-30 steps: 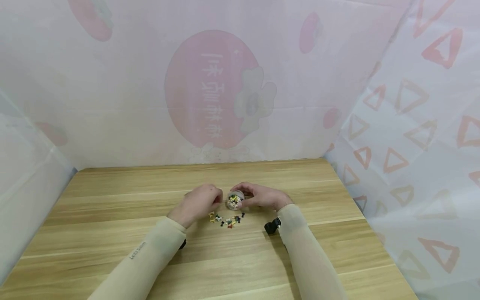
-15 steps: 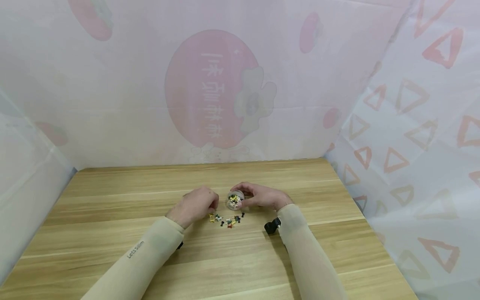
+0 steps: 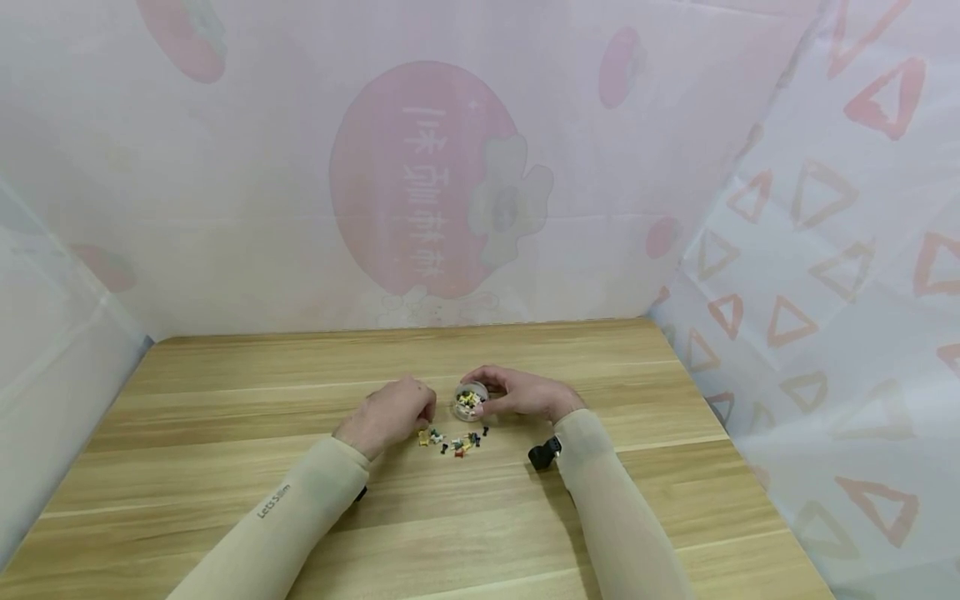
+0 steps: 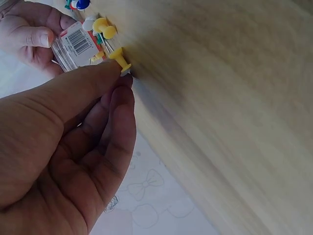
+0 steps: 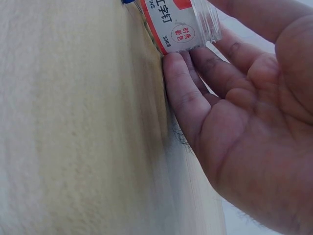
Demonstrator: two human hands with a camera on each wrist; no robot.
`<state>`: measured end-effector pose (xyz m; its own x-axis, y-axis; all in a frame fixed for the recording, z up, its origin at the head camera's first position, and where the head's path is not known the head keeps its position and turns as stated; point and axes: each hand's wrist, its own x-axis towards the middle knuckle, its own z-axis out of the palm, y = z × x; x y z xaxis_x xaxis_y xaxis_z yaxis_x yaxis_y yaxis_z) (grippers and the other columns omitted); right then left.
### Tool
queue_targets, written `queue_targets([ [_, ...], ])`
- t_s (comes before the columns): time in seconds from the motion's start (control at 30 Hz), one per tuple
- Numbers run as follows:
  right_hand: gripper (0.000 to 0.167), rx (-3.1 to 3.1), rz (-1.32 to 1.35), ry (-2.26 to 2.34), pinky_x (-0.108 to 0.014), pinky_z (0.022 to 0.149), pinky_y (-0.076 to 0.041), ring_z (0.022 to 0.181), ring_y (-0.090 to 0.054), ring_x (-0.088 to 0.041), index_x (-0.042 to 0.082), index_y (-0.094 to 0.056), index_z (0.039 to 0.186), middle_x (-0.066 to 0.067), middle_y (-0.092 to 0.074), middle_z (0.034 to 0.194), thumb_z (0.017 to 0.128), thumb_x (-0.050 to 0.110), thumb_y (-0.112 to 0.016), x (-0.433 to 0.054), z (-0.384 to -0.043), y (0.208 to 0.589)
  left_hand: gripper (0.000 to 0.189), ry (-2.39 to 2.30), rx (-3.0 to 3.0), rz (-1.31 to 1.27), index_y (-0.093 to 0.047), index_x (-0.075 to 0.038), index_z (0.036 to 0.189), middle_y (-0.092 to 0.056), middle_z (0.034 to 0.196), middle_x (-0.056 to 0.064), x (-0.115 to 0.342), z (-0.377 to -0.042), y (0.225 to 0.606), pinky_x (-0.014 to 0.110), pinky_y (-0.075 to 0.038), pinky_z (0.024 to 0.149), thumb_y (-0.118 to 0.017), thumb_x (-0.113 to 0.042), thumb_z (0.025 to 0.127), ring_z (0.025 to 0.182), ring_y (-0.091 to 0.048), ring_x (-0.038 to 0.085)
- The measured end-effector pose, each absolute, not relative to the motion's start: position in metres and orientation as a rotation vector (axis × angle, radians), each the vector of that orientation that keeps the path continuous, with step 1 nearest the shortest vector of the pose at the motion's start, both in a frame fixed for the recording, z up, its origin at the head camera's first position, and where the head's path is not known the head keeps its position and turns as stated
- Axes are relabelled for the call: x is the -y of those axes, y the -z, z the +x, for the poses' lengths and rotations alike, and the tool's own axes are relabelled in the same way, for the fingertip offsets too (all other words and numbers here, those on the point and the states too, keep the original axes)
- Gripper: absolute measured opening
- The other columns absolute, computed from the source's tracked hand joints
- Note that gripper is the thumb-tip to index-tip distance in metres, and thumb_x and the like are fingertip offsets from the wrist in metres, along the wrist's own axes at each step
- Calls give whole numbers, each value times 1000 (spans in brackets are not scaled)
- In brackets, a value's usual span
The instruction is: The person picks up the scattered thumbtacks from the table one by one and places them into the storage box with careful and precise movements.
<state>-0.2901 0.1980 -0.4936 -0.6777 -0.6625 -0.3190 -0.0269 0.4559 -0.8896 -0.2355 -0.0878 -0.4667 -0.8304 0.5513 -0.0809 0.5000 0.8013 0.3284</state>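
Note:
My left hand (image 3: 390, 414) is low over the table at the left end of a small scatter of push pins (image 3: 459, 443). Thumb and fingers come together at a yellow push pin (image 4: 119, 57), pinching it by its end in the left wrist view. A small clear plastic jar (image 3: 462, 410) stands upright with several mixed-colour pins inside. My right hand (image 3: 528, 394) grips this jar from the right, fingers curled behind it and thumb in front. Its printed label (image 5: 168, 27) shows in the right wrist view.
Wood-grain tabletop (image 3: 450, 533) lies under both hands. Loose yellow, white, black, green and red pins lie just in front of the jar. A printed cloth (image 3: 285, 208) hangs behind the table, with more at both sides.
My left hand has drawn back left from beside the jar and come down to the yellow pins at the scatter's left end. The right hand and jar have stayed in place.

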Motion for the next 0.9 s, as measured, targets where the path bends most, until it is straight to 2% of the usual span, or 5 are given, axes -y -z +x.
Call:
queue_targets([
  [0.57,62,-2053,-585,1226,-43,134,-46,157,-56,-24,14,-52,172,-12,-59,174,115,13,-77,-198,-291,495,10,-652,-2847,746,-82,-9,102,-79,98,1,78,-231,465,36,-64,83,-81,-1,107,87,-68,12],
  [0.77,63,-2063,-591,1224,-48,137,-44,158,-57,-27,13,-52,172,-13,-59,174,115,12,-77,-199,-291,493,3,-758,-2878,675,-84,-8,108,-83,105,4,71,-234,462,40,-68,91,-85,-5,108,93,-74,15],
  [0.9,64,-2059,-587,1227,-52,139,-42,161,-55,-28,14,-51,173,-12,-58,176,115,13,-77,-199,-291,494,6,-822,-2903,602,-85,-8,114,-85,109,6,61,-234,460,42,-69,96,-85,-8,108,98,-77,19],
])
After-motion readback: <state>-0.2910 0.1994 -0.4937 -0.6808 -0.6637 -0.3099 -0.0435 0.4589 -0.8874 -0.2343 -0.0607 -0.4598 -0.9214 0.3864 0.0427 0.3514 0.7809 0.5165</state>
